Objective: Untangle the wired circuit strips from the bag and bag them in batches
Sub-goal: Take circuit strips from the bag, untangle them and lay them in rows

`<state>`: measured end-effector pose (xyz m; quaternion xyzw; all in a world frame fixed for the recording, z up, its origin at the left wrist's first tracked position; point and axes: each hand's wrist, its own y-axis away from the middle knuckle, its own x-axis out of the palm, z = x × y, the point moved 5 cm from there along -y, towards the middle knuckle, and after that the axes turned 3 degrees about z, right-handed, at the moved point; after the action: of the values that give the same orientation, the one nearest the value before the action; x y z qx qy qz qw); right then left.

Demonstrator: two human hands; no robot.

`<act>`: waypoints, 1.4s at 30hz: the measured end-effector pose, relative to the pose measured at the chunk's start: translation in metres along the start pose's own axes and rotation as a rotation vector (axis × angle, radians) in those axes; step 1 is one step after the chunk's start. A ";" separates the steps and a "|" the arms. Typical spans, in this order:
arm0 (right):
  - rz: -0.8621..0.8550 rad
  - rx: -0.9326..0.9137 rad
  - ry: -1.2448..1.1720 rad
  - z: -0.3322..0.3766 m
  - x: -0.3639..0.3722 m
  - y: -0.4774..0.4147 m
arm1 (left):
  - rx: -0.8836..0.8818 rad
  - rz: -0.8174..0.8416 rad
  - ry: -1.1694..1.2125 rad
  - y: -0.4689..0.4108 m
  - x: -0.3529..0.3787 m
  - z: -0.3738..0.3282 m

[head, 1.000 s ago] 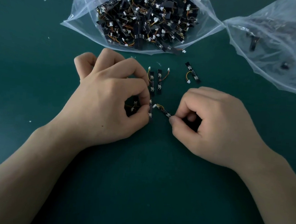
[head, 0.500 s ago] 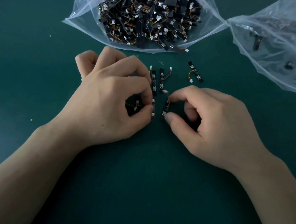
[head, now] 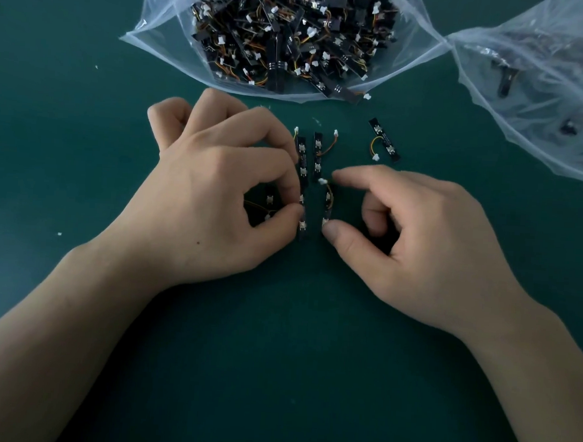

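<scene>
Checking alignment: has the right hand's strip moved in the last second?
Yes. The circuit strip swung from slanted to upright, parallel to the laid-out strip.

Counter (head: pixel 85 142) dark teal. Circuit strips (head: pixel 302 160) black; wires (head: pixel 373 142) orange-yellow; connectors (head: pixel 376 156) white. Bags (head: pixel 158 38) clear, faintly bluish.

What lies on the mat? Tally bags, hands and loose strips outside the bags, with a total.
Bags: 2 (full bag, nearly empty bag)
Hands: 2 (left hand, right hand)
Loose strips: 6 (one pinched in each hand, one under the left palm)
Total: 10
</scene>
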<state>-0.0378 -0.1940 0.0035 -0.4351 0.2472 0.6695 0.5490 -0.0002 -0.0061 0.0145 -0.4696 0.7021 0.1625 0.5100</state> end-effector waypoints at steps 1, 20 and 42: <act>0.005 0.001 0.014 0.001 0.000 0.000 | -0.010 -0.013 0.011 0.000 -0.001 0.000; -0.004 -0.084 0.063 0.003 0.002 -0.001 | -0.266 -0.095 0.146 -0.004 -0.010 0.015; -0.168 0.181 0.210 -0.024 -0.004 -0.004 | -0.246 -0.115 0.239 -0.002 -0.007 0.020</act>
<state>-0.0265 -0.2142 -0.0040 -0.4706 0.3252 0.5470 0.6112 0.0134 0.0102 0.0126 -0.5837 0.7046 0.1605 0.3702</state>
